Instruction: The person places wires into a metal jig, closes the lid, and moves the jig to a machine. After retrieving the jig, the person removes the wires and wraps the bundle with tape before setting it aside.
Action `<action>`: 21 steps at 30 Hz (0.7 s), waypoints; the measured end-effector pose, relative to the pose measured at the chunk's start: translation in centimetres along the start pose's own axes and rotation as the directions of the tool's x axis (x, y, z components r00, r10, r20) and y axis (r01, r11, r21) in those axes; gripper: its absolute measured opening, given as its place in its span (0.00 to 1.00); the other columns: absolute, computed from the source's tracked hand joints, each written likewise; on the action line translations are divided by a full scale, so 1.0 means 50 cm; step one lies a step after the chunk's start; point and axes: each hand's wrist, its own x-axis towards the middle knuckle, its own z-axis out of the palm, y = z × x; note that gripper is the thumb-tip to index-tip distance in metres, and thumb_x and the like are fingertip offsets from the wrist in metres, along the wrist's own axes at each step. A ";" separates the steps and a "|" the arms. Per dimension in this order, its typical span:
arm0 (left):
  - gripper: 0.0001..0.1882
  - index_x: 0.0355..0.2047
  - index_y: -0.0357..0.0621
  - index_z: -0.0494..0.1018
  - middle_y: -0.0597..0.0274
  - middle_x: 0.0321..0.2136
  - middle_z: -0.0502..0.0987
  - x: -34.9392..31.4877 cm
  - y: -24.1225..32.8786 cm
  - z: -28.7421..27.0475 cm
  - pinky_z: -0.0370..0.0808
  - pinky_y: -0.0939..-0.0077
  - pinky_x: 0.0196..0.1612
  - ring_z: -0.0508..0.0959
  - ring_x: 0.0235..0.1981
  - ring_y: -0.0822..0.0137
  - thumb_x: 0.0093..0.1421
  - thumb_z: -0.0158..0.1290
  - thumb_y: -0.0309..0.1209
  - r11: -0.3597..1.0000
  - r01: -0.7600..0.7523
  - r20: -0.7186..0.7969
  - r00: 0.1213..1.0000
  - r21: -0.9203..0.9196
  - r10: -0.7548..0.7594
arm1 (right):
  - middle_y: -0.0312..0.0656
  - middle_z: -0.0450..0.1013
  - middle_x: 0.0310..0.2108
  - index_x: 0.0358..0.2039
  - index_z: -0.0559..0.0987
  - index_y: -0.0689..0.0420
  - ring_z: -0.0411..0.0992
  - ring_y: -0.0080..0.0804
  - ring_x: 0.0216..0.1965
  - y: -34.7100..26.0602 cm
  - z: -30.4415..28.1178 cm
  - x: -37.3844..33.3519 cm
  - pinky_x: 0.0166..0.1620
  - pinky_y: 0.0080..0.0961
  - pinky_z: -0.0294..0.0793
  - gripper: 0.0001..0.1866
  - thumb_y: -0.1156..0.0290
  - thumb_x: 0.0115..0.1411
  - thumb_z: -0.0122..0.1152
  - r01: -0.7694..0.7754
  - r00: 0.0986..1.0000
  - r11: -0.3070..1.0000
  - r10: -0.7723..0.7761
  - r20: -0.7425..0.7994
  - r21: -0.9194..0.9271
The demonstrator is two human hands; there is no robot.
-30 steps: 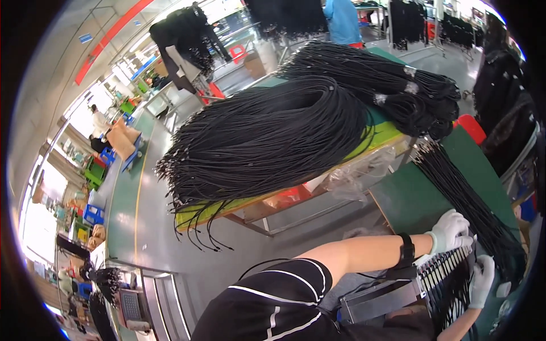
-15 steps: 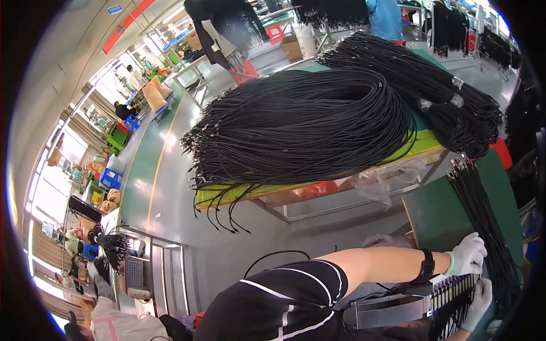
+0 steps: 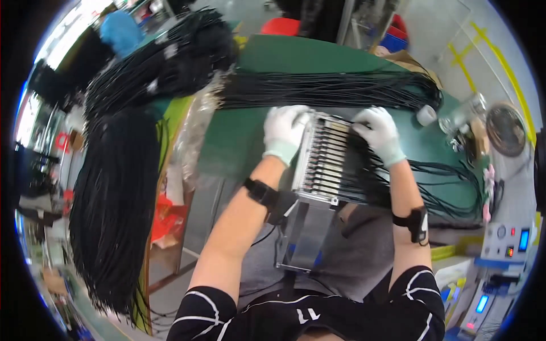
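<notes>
Green table [image 3: 244, 136] bears a slotted metal rack [image 3: 324, 165] (black cables [image 3: 341, 91] beside).

Two gloved hands, left [image 3: 286, 132] and right [image 3: 380, 132], two wrist bands, one metal fixture [image 3: 324, 165], one fan [image 3: 505, 128].

You wear a white knit glove on your left hand [image 3: 286, 132], its cuff a pale green band, and a matching glove on your right hand [image 3: 380, 134]. A black strap with a small black unit sits on each forearm, left of centre and at the right of the frame. Your arms are bare below short black sleeves crossed by thin white lines, at the lower edge. Your trousers look grey.
</notes>
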 end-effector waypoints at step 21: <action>0.11 0.37 0.52 0.83 0.61 0.30 0.80 -0.007 -0.008 0.053 0.62 0.48 0.61 0.78 0.39 0.56 0.62 0.54 0.38 0.996 -0.079 0.034 0.996 0.042 0.077 | 0.32 0.73 0.29 0.32 0.83 0.44 0.70 0.37 0.38 0.020 0.018 -0.027 0.44 0.35 0.68 0.05 0.65 0.53 0.66 0.007 0.999 0.974 0.000 0.033 -0.224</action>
